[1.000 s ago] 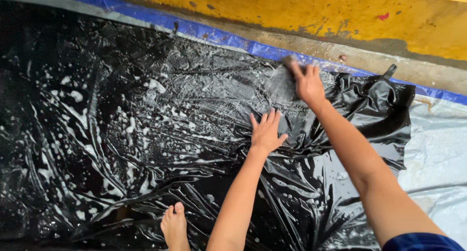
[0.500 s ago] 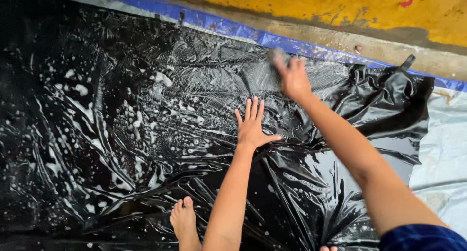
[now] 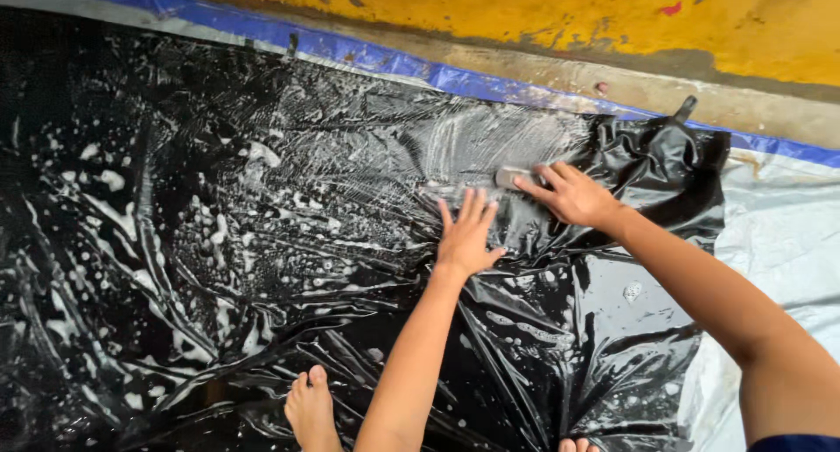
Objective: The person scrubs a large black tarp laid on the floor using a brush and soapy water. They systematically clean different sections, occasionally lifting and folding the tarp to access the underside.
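Note:
A large black plastic sheet, wet and flecked with white soap foam, lies spread over the ground. My left hand presses flat on it with fingers spread, holding nothing. Just to its upper right, my right hand grips a small grey scrubbing pad and pushes it against the sheet. A smeared soapy patch shows above the pad. My bare left foot stands on the sheet at the bottom edge.
A blue tarp edge runs along the far side, under a yellow painted wall with a grey concrete ledge. A pale grey sheet lies to the right. Toes of my other foot peek in at the bottom.
My right hand has slid the pad down and to the left across the sheet. My left hand has stayed pressed flat on the sheet.

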